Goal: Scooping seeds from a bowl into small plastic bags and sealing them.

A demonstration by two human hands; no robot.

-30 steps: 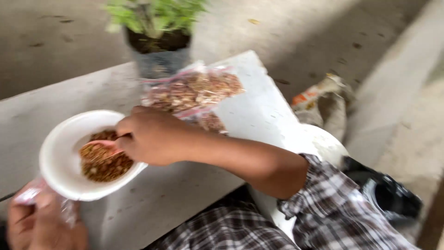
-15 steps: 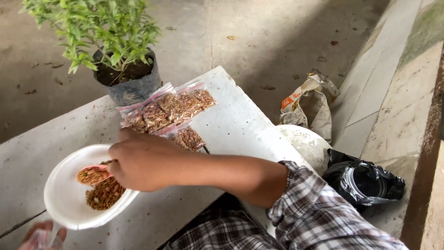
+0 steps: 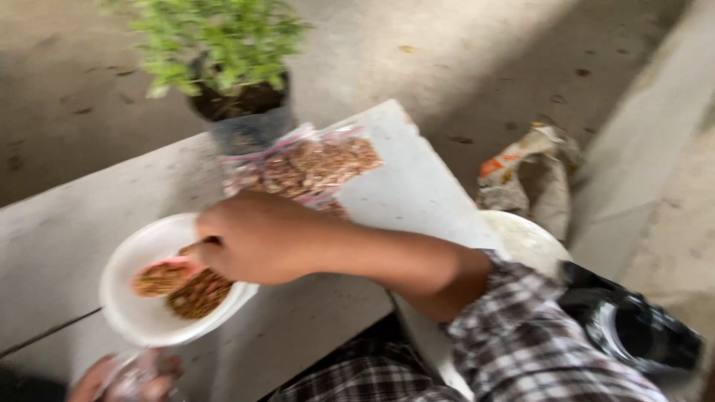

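Observation:
My right hand (image 3: pixel 257 238) reaches across a white table (image 3: pixel 59 238) and grips a pink spoon (image 3: pixel 167 268) loaded with brown granules. The spoon lies inside a white bowl (image 3: pixel 130 320) that holds a small heap of the same brown granules (image 3: pixel 197 294). My left hand (image 3: pixel 123 378) is at the bottom edge below the bowl, closed around something clear like a plastic bag; the picture is too blurred to tell more. Just behind my right hand lie clear zip bags of brown granules (image 3: pixel 309 167).
A potted green plant (image 3: pixel 231 82) in a dark pot stands at the table's far edge. On the concrete floor to the right lie a crumpled sack (image 3: pixel 532 175), a white lid (image 3: pixel 525 242) and a black bag (image 3: pixel 637 331).
The view has shifted and blurred. My right hand stays at the bowl with the spoon. My left hand has come back into view at the bottom edge.

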